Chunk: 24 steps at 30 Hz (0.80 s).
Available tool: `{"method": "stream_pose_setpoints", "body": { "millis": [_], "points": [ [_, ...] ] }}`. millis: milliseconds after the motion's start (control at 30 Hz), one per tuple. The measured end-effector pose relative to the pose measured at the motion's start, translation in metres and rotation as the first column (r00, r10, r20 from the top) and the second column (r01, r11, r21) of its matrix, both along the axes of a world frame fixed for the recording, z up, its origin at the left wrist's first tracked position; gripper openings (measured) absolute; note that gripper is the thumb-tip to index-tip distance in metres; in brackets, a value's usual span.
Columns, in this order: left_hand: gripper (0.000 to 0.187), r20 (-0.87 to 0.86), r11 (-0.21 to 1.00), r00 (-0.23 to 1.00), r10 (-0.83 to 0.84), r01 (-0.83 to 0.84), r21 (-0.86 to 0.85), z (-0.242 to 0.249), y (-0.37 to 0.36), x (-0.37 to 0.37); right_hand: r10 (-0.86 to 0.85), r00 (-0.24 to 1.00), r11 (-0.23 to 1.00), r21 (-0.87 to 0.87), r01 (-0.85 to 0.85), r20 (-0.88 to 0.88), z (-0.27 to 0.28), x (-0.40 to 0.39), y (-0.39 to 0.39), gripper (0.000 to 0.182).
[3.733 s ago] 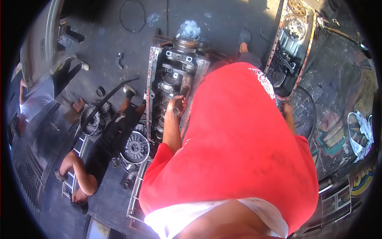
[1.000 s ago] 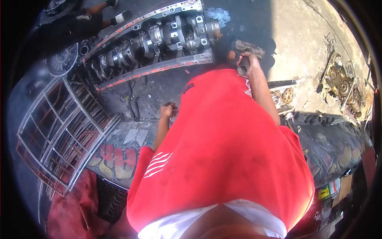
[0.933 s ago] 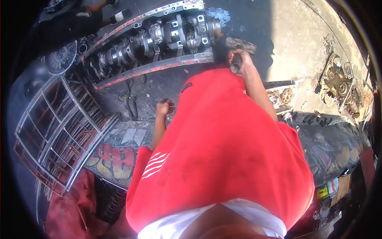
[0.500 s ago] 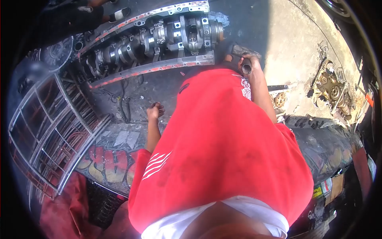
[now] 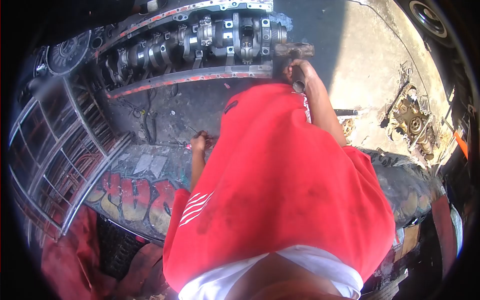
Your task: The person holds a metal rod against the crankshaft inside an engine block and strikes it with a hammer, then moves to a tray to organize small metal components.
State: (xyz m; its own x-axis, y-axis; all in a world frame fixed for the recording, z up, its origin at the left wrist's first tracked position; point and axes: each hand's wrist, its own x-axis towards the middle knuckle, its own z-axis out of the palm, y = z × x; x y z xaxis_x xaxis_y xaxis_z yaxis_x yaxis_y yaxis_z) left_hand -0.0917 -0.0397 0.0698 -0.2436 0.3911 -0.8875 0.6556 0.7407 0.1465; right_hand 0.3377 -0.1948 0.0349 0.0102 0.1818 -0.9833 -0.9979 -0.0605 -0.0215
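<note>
At nine o'clock in the head view leans a metal grille (image 5: 55,150), with a graffiti-painted panel (image 5: 135,192) below it. Further right, the person's left hand (image 5: 198,142) hangs low beside the red shirt (image 5: 285,185), fingers curled together around something small that cannot be made out. Toward twelve o'clock lies the engine block (image 5: 195,45), its crankshaft (image 5: 200,40) exposed and its long axis running from ten o'clock to one o'clock. Right of that, the right hand (image 5: 299,70) has its fingers clamped on the handle of a hammer (image 5: 295,52), whose head sits just beside the block's near end; this hand is much the nearer to the block. At three o'clock a gear cover (image 5: 414,122) lies on the concrete floor (image 5: 360,65).
</note>
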Motion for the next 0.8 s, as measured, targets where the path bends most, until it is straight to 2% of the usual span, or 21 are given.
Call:
{"method": "stream_pose_setpoints", "body": {
  "millis": [33, 100, 133, 233, 367, 433, 467, 500, 567, 600, 667, 700, 767, 800],
  "points": [
    [0.031, 0.019, 1.000, 0.999, 0.030, -0.030, -0.007, 0.001, 0.004, 0.001, 0.043, 0.996, 0.997, 0.057, -0.047, 0.079, 0.009, 0.007, -0.008, 0.007],
    [0.031, 0.015, 1.000, 1.000, -0.014, 0.014, -0.020, 0.001, 0.014, 0.007, -0.011, 0.996, 0.991, 0.135, -0.001, 0.085, 0.025, 0.022, -0.022, 0.007],
    [0.030, -0.001, 0.998, 0.999, -0.050, 0.049, -0.037, 0.003, 0.016, 0.008, 0.002, 0.996, 0.993, 0.118, -0.013, 0.092, 0.020, 0.028, -0.031, 0.007],
    [0.029, -0.018, 0.999, 0.999, -0.051, 0.051, -0.017, 0.004, 0.017, 0.013, -0.234, 0.972, 0.972, 0.028, 0.234, 0.008, 0.017, 0.041, -0.041, 0.009],
    [0.026, -0.035, 1.000, 0.999, 0.013, -0.014, -0.025, 0.009, 0.002, 0.022, -0.250, 0.968, 0.968, -0.032, 0.250, -0.009, 0.023, 0.041, -0.040, 0.009],
    [0.022, -0.048, 0.995, 0.994, -0.094, 0.093, -0.021, 0.017, -0.005, 0.024, -0.097, 0.987, 0.985, -0.131, 0.114, 0.130, 0.032, 0.030, -0.024, 0.009],
    [0.019, 0.047, 0.985, 0.983, -0.175, 0.174, 0.018, 0.007, -0.008, 0.006, -0.219, 0.971, 0.961, -0.154, 0.232, 0.096, 0.038, 0.024, -0.011, 0.005],
    [0.019, 0.044, 0.985, 0.984, -0.175, 0.174, 0.018, -0.002, -0.011, -0.009, -0.204, 0.978, 0.970, -0.126, 0.207, 0.037, 0.024, 0.016, -0.007, 0.004],
    [0.019, 0.163, 0.916, 0.902, -0.400, 0.386, 0.111, -0.015, -0.015, -0.027, -0.009, 0.989, 0.996, -0.088, 0.022, 0.145, -0.006, -0.007, 0.004, 0.007],
    [0.019, 0.156, 0.916, 0.904, -0.399, 0.386, 0.108, 0.004, -0.009, -0.002, -0.008, 0.990, 0.996, -0.088, 0.021, 0.138, 0.005, -0.008, 0.017, 0.007],
    [0.021, -0.131, 0.961, 0.953, -0.272, 0.262, -0.088, 0.038, 0.003, 0.046, 0.094, 0.996, 0.995, -0.017, -0.094, 0.001, 0.029, -0.004, 0.032, 0.007],
    [0.021, -0.129, 0.961, 0.953, -0.273, 0.264, -0.083, 0.032, 0.005, 0.042, 0.092, 0.996, 0.996, -0.014, -0.092, 0.005, 0.029, -0.001, 0.030, 0.007],
    [0.024, -0.038, 0.996, 0.996, -0.080, 0.078, -0.045, 0.014, 0.015, 0.028, -0.139, 0.988, 0.990, -0.023, 0.140, 0.064, 0.030, 0.008, 0.017, 0.010],
    [0.024, -0.026, 0.995, 0.996, -0.089, 0.088, -0.046, 0.007, 0.020, 0.027, -0.257, 0.966, 0.966, 0.008, 0.257, -0.011, 0.016, 0.012, -0.003, 0.009]
  ]
}}
